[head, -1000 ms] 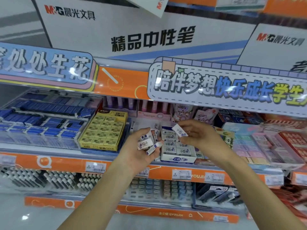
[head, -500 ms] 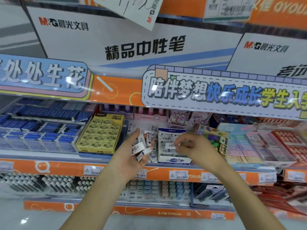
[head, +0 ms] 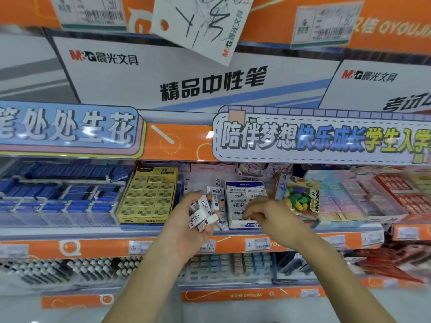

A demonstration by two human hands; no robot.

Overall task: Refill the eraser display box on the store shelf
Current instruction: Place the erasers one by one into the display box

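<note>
1. The refill looks partly done, as far as I can judge: the eraser display box (head: 246,203) already shows several rows of white erasers with blue print, yet the left hand (head: 186,226) is full of stock, so more placing is left.
2. The display box sits on the orange-edged shelf (head: 93,247) and serves as the landmark. It is a white and blue carton, open at the top and tilted toward the viewer; its rear rows are filled, while its front row is hidden by the right hand (head: 270,214).
3. The left hand, just left of the box, is cupped palm-up and closed loosely around a bundle of loose erasers (head: 201,215) lying at mixed angles.
4. The right hand rests at the front edge of the box, fingers curled down and together at the front row. Whether they pinch an eraser cannot be told.
5. More loose erasers (head: 215,188) lie on the shelf just left of the box, behind the left hand.
6. Further left of the box stands a yellow 2B eraser box (head: 149,194), which appears full.
7. Just right of the box leans a clear pack of coloured novelty erasers (head: 297,195).
</note>
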